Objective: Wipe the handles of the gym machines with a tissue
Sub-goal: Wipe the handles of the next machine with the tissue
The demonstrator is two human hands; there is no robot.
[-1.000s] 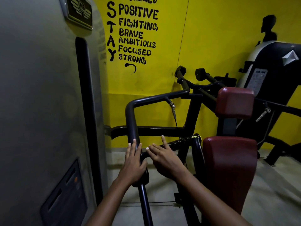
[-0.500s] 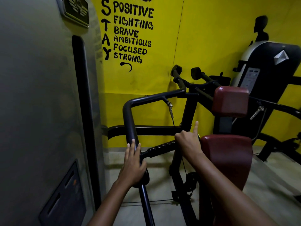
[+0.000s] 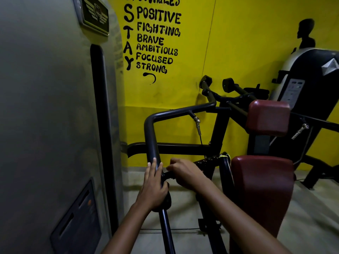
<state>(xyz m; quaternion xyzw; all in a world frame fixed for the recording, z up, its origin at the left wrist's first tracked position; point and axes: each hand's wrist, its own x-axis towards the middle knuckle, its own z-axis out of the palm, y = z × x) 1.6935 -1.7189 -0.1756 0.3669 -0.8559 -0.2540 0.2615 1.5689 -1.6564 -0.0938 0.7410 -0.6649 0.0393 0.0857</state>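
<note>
A black knurled handle point(image 3: 211, 160) sticks out sideways from the machine's bent black bar point(image 3: 151, 136) at centre. My right hand point(image 3: 185, 173) is curled round the handle's left end, close to the bar. My left hand point(image 3: 153, 186) holds the bar at that joint, its fingers lying straight up along the tube and its thumb wrapped round the other side. Only a pale speck shows at my right fingertips, and I cannot tell whether it is the tissue.
A grey weight-stack cover point(image 3: 45, 125) fills the left side, close to my left arm. A maroon seat pad point(image 3: 262, 189) and back pad point(image 3: 267, 118) stand at right. Upper black handles point(image 3: 207, 83) rise toward the yellow wall. Another machine point(image 3: 311, 79) stands far right.
My right hand slid out along the handle to its far end, then came back to the end by the bar. My left hand stayed on the bar.
</note>
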